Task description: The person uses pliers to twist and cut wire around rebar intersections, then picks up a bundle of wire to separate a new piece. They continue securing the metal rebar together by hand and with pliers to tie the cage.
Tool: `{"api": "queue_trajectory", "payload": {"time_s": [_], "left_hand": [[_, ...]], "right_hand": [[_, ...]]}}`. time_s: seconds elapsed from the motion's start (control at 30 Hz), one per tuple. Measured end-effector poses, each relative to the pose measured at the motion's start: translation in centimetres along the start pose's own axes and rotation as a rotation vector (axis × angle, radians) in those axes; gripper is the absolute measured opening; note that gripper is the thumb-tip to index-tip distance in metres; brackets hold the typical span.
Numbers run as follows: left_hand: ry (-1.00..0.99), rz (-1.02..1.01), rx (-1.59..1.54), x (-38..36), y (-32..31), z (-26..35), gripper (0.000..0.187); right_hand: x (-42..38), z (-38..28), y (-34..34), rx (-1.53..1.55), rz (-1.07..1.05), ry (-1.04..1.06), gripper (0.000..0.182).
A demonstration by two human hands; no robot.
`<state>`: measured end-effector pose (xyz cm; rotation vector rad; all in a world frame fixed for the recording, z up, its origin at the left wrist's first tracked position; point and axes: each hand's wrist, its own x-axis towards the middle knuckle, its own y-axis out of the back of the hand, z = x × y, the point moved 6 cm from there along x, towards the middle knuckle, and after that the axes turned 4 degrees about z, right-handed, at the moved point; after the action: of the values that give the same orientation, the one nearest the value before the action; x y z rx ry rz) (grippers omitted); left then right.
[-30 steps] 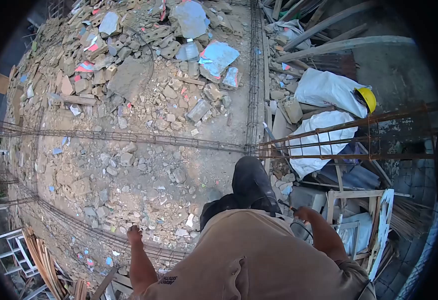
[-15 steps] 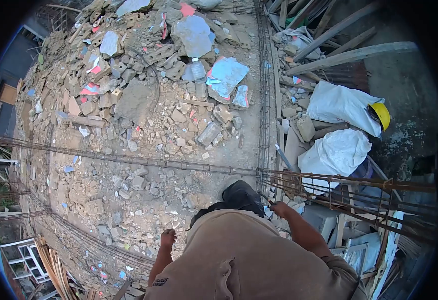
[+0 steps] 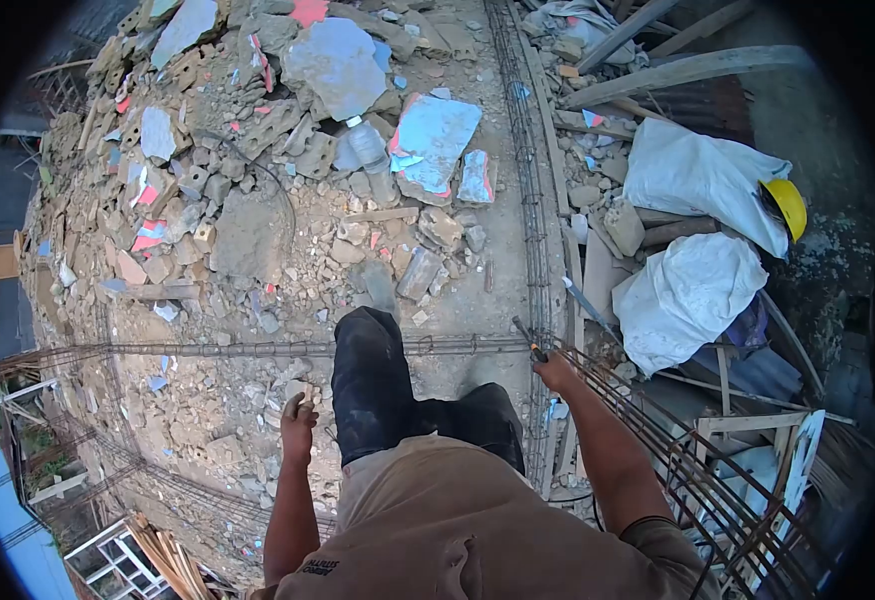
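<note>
The right hand (image 3: pixel 556 372) is closing around a small tool (image 3: pixel 530 340), a thin dark shaft with an orange-tinted end near the grip, its tip pointing up and away from the body; the fingers are wrapping the handle end, and the tool is hanging right over the spot where two long steel bar cages (image 3: pixel 533 200) are crossing on the ground. The tool is looking light, stiff and narrow, probably easy to twist from the handle, where the hand is already holding it; the bare metal shaft would likely be slippery. The cages are made of thin rusty brown rods tied by small loops, rigid along their length but springy, and rough to the touch. The left hand (image 3: pixel 298 420) is hanging loose beside the raised left leg in dusty dark trousers (image 3: pixel 368 385), its fingers slightly curled and apart, holding nothing. Beyond the legs, broken bricks and concrete rubble (image 3: pixel 258 200) are covering the floor, sharp-edged and gritty, with flat slabs bearing blue and pink paint. To the right, bulging white sacks (image 3: pixel 683 290) are lying among timber, and a glossy yellow hard hat (image 3: pixel 788 207) is resting against one of them.
</note>
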<state>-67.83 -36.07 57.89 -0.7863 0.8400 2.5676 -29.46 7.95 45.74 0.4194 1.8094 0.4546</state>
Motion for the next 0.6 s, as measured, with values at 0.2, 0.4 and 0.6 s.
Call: {"api": "queue_trajectory", "payload": {"time_s": [0.2, 0.4, 0.6], "left_hand": [[-0.191, -0.395, 0.464, 17.7, -9.9, 10.1, 0.047], [-0.29, -0.419, 0.594, 40.6, -17.1, 15.9, 0.052], [-0.439, -0.053, 0.786, 55.7, -9.6, 16.0, 0.05]], "right_hand": [[11.1, -3.6, -6.9, 0.31, -0.083, -0.194, 0.054], [28.5, -6.4, -21.1, 0.227, -0.023, -0.411, 0.057], [43.0, -7.9, -25.5, 0.086, 0.212, -0.161, 0.057]]}}
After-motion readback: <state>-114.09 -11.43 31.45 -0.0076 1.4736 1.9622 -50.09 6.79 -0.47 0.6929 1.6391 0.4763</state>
